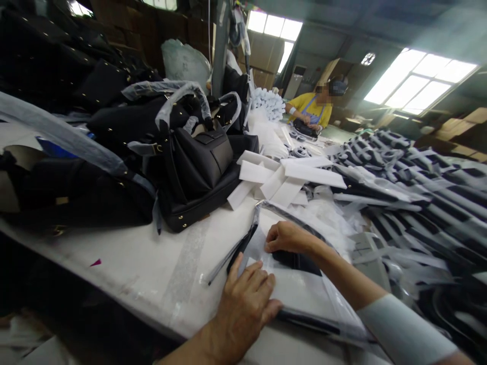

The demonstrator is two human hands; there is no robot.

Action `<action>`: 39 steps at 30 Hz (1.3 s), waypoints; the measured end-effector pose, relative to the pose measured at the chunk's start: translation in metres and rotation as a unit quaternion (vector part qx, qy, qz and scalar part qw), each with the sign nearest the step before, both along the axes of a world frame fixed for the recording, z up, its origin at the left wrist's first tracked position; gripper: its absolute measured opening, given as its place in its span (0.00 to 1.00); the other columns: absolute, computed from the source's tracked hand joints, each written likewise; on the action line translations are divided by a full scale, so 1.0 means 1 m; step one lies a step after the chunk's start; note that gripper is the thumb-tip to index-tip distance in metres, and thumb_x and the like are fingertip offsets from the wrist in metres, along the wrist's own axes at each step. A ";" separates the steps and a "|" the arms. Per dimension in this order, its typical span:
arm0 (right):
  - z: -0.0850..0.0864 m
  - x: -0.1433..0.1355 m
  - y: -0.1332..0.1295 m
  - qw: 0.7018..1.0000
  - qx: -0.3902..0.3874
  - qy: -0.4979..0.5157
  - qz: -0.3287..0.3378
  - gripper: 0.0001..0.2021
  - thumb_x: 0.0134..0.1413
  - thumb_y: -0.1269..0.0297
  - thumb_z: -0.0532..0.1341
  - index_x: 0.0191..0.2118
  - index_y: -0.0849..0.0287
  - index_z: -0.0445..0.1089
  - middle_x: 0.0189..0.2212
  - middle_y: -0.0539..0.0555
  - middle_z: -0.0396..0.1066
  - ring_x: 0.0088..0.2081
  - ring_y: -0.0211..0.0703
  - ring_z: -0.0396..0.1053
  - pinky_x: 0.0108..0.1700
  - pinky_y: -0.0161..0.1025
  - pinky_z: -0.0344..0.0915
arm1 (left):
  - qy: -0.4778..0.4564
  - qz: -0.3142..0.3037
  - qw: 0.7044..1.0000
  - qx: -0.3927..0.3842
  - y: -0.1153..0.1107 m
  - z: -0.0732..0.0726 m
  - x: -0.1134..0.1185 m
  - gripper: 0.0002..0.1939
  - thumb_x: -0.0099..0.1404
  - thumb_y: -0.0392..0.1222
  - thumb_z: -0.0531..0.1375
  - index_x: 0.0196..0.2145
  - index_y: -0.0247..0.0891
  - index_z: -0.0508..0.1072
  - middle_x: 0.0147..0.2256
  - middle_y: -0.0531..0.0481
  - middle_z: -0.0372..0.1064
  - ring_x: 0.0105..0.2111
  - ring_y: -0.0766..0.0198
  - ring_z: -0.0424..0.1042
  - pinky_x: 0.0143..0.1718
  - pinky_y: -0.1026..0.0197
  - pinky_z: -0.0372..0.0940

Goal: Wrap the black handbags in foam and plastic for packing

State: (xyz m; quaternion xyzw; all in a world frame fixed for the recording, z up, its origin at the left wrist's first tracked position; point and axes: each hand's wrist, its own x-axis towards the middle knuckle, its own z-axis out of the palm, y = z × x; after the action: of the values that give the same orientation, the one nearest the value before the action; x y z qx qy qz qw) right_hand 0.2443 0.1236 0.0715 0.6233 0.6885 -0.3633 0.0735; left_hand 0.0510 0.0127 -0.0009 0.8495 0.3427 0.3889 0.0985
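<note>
A flat black bag (300, 259) lies on the table in front of me, with white sheeting (297, 289) over much of it and clear plastic along its dark strap. My left hand (247, 299) rests palm down at its near left edge, fingers spread and touching the sheeting. Above the middle of the bag, my right hand (287, 237) is closed in a pinch against the pale sheeting. What sits between those fingertips is too small to make out. White foam strips (274, 180) are piled just beyond the bag.
Black handbags (201, 167) with plastic-wrapped handles stand on the left of the white table (182, 274). At right lies a large heap of black straps in white wrapping (418, 187). A person in yellow (314, 109) handles a black item at the far end.
</note>
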 end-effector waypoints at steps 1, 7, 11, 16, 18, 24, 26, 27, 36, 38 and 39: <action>-0.001 -0.001 0.002 1.000 -0.007 0.003 0.005 0.13 0.42 0.56 0.68 0.34 0.59 0.79 0.26 0.49 0.74 0.31 0.40 0.68 0.31 0.33 0.59 | -0.002 -0.001 1.000 -0.004 0.000 0.000 0.000 0.16 0.66 0.50 0.62 0.48 0.41 0.72 0.41 0.51 0.76 0.51 0.57 0.72 0.65 0.43 0.52; 0.003 -0.007 0.018 0.998 -0.049 -0.007 0.032 0.09 0.39 0.62 0.71 0.25 0.63 0.76 0.18 0.45 0.64 0.24 0.35 0.59 0.26 0.32 0.55 | -0.014 0.009 1.000 0.010 0.000 -0.004 0.003 0.14 0.66 0.48 0.63 0.47 0.40 0.72 0.40 0.52 0.75 0.49 0.57 0.73 0.63 0.43 0.54; 0.006 -0.018 0.015 0.998 -0.029 -0.037 0.029 0.05 0.41 0.68 0.70 0.26 0.63 0.76 0.19 0.46 0.66 0.23 0.35 0.60 0.26 0.32 0.57 | 0.009 0.019 1.000 0.002 0.002 -0.008 0.005 0.14 0.64 0.49 0.64 0.46 0.42 0.72 0.40 0.51 0.75 0.48 0.57 0.73 0.63 0.42 0.55; 0.014 -0.033 -0.008 0.994 0.053 -0.091 -0.031 0.08 0.42 0.67 0.70 0.32 0.62 0.79 0.28 0.55 0.77 0.32 0.46 0.72 0.35 0.36 0.66 | 0.069 -0.003 0.998 -0.008 0.004 0.002 -0.005 0.23 0.60 0.55 0.66 0.48 0.41 0.71 0.43 0.48 0.74 0.49 0.55 0.72 0.63 0.38 0.54; 0.022 -0.033 -0.024 0.986 0.113 -0.102 -0.066 0.15 0.47 0.63 0.68 0.42 0.61 0.79 0.40 0.60 0.78 0.43 0.53 0.74 0.44 0.41 0.67 | 0.112 -0.035 0.993 0.026 0.005 0.007 -0.010 0.33 0.56 0.61 0.67 0.52 0.38 0.68 0.46 0.44 0.73 0.52 0.50 0.70 0.64 0.35 0.51; 0.053 -0.003 -0.110 0.962 0.229 -0.095 -0.110 0.23 0.57 0.59 0.61 0.57 0.61 0.70 0.56 0.60 0.70 0.58 0.51 0.66 0.60 0.42 0.58 | 0.239 -0.033 0.943 0.231 0.006 0.006 -0.008 0.16 0.69 0.33 0.52 0.54 0.30 0.66 0.45 0.38 0.73 0.54 0.49 0.69 0.63 0.39 0.52; 0.058 0.009 -0.144 0.963 0.226 -0.095 -0.116 0.23 0.55 0.58 0.63 0.55 0.60 0.72 0.54 0.60 0.72 0.56 0.53 0.68 0.59 0.43 0.60 | 0.255 -0.026 0.933 0.253 0.005 0.005 -0.002 0.17 0.69 0.30 0.49 0.54 0.28 0.66 0.43 0.37 0.73 0.51 0.50 0.71 0.61 0.42 0.55; 0.059 0.014 -0.159 0.963 0.221 -0.096 -0.117 0.22 0.53 0.59 0.64 0.54 0.60 0.73 0.52 0.60 0.73 0.55 0.54 0.69 0.58 0.44 0.61 | 0.263 -0.026 0.931 0.252 0.005 0.006 0.001 0.17 0.69 0.30 0.49 0.54 0.27 0.65 0.42 0.38 0.73 0.48 0.51 0.72 0.60 0.43 0.56; 0.059 0.020 -0.190 0.951 0.266 -0.125 -0.094 0.22 0.55 0.64 0.63 0.55 0.64 0.71 0.53 0.64 0.72 0.56 0.56 0.68 0.60 0.48 0.60 | 0.298 -0.092 0.930 0.196 0.007 0.042 -0.023 0.23 0.61 0.31 0.53 0.54 0.26 0.64 0.38 0.41 0.71 0.38 0.53 0.72 0.55 0.45 0.63; 0.063 0.008 -0.189 0.947 0.285 -0.115 -0.088 0.24 0.58 0.63 0.61 0.59 0.66 0.68 0.57 0.66 0.68 0.59 0.57 0.65 0.63 0.50 0.57 | 0.283 -0.093 0.933 0.200 -0.001 0.042 -0.043 0.25 0.59 0.32 0.54 0.55 0.28 0.64 0.37 0.43 0.71 0.37 0.55 0.71 0.57 0.46 0.62; 0.063 0.001 -0.189 0.947 0.293 -0.106 -0.085 0.25 0.59 0.62 0.60 0.60 0.67 0.66 0.59 0.66 0.66 0.61 0.56 0.63 0.64 0.50 0.55 | 0.267 -0.088 0.935 0.215 -0.006 0.038 -0.053 0.24 0.59 0.32 0.54 0.55 0.29 0.64 0.37 0.44 0.71 0.36 0.56 0.71 0.57 0.47 0.61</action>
State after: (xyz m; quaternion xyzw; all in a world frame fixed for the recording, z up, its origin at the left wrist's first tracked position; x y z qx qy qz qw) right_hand 0.2449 -0.0657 0.1346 0.7086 0.6972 -0.0826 -0.0705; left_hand -0.0018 0.0069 0.0374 0.9498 0.1880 0.2016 -0.1480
